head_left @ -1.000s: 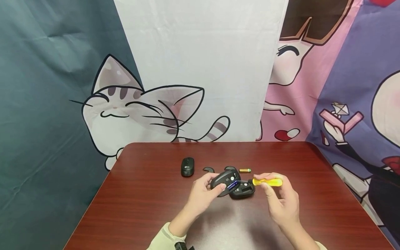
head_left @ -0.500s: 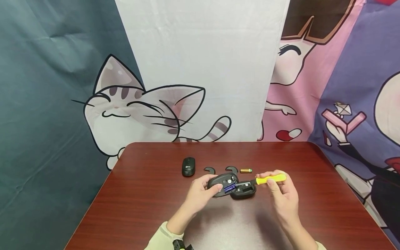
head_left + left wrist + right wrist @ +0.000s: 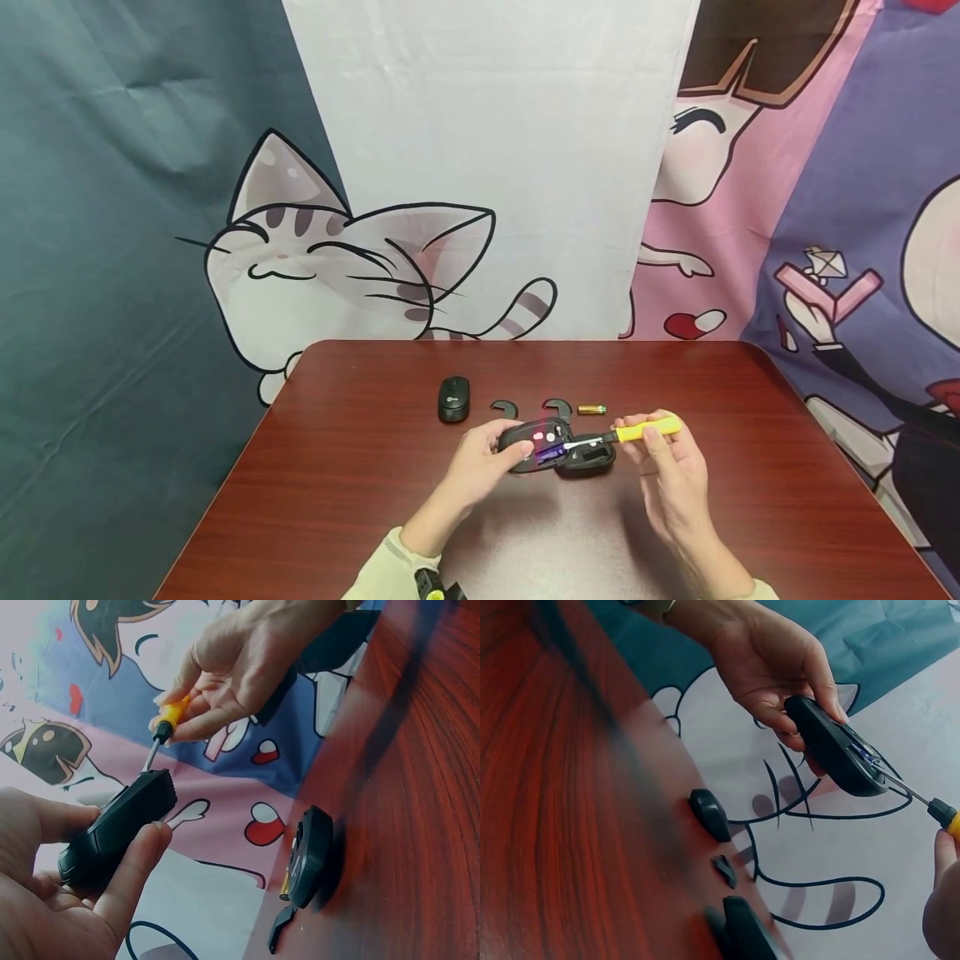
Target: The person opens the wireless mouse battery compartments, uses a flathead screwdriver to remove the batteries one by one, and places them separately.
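My left hand (image 3: 480,460) grips a black computer mouse (image 3: 517,436) by its left end, underside turned up, above the table. A blue battery (image 3: 551,452) sits in its uncovered compartment. My right hand (image 3: 675,475) pinches the yellow handle of a screwdriver (image 3: 647,429). Its metal shaft reaches the battery compartment, as the right wrist view shows on the held mouse (image 3: 836,750); whether the tip touches the battery I cannot tell. Behind and right of the held mouse, a second black mouse (image 3: 588,460) lies upturned on the table, its compartment uncovered.
A third black mouse (image 3: 453,399) stands upright at the back left. Two curved black covers (image 3: 504,408) lie behind the hands, with a gold-coloured battery (image 3: 592,410) right of them. The brown table (image 3: 360,467) ends at a printed curtain.
The held mouse has shifted slightly left and its underside now faces more upward. The screwdriver shaft still points into the compartment, and a reddish glow now shows on the mouse's underside.
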A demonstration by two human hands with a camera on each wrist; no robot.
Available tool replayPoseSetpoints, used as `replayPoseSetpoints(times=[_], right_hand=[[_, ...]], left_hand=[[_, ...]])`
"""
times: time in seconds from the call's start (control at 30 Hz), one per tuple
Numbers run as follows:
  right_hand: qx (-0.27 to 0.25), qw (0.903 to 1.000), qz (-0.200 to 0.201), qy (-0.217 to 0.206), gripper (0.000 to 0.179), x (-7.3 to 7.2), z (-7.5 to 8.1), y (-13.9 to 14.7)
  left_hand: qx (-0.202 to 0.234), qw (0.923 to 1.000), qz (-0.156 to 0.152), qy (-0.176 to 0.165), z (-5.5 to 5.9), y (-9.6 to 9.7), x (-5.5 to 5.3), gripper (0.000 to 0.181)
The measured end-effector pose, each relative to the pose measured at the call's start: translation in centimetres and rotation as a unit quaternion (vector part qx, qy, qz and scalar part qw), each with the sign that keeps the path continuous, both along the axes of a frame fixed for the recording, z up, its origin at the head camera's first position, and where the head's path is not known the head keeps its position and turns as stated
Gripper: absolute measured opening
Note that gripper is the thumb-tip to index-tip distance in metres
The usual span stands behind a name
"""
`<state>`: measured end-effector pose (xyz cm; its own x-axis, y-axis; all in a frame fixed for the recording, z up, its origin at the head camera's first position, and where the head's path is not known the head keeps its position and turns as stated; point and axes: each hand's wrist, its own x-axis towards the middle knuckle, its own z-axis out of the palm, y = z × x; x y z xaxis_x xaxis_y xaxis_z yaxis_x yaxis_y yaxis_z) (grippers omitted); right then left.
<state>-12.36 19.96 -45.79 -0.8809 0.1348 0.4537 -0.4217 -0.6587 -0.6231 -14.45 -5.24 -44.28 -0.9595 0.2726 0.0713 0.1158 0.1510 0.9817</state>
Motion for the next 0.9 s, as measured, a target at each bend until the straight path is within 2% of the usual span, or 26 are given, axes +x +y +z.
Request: replayPoseSetpoints(times=[0.17,0.23,0.3,0.37,0.47,0.6,0.67,0.8,0.83,0.9], right_hand=[[-0.044,0.9981,0.040,-0.012,0.026,-0.2,-0.5,0.1],[-0.050,0.9976,0.043,-0.021,0.027,-0.2,-0.4,0.2],[-0.026,0.9991,0.021,-0.027,0.026,-0.1,0.0,0.3],[0.026,0.9993,-0.022,-0.016,0.024,0.0,0.5,0.4],[0.118,0.9887,-0.086,0.034,0.021,0.3,1.3,0.4],[0.212,0.9599,-0.140,0.118,0.021,0.8,2.0,0.4],[0.262,0.9379,-0.175,0.145,0.022,1.1,2.2,0.4],[0.352,0.8853,-0.243,0.182,0.023,1.5,2.5,0.0],[0.364,0.8746,-0.255,0.193,0.022,1.6,2.6,-0.1],[0.373,0.8604,-0.270,0.219,0.020,1.6,2.9,-0.6]], left_hand=[[0.026,0.9993,-0.013,-0.022,-0.1,0.0,-0.1,0.036],[0.042,0.9985,-0.019,-0.030,-0.1,0.0,-0.1,0.037],[0.066,0.9967,-0.027,-0.039,-0.1,0.1,-0.2,0.038],[0.084,0.9948,-0.030,-0.049,-0.1,0.2,-0.2,0.038],[0.091,0.9940,-0.023,-0.056,-0.1,0.3,-0.3,0.038],[0.082,0.9953,-0.013,-0.050,-0.1,0.3,-0.2,0.036],[0.075,0.9962,-0.011,-0.042,0.0,0.4,-0.2,0.036],[0.058,0.9981,-0.002,-0.021,0.1,0.5,0.0,0.035],[0.046,0.9989,0.004,-0.012,0.2,0.6,0.1,0.035],[0.027,0.9995,0.015,0.000,0.4,0.7,0.2,0.034]])
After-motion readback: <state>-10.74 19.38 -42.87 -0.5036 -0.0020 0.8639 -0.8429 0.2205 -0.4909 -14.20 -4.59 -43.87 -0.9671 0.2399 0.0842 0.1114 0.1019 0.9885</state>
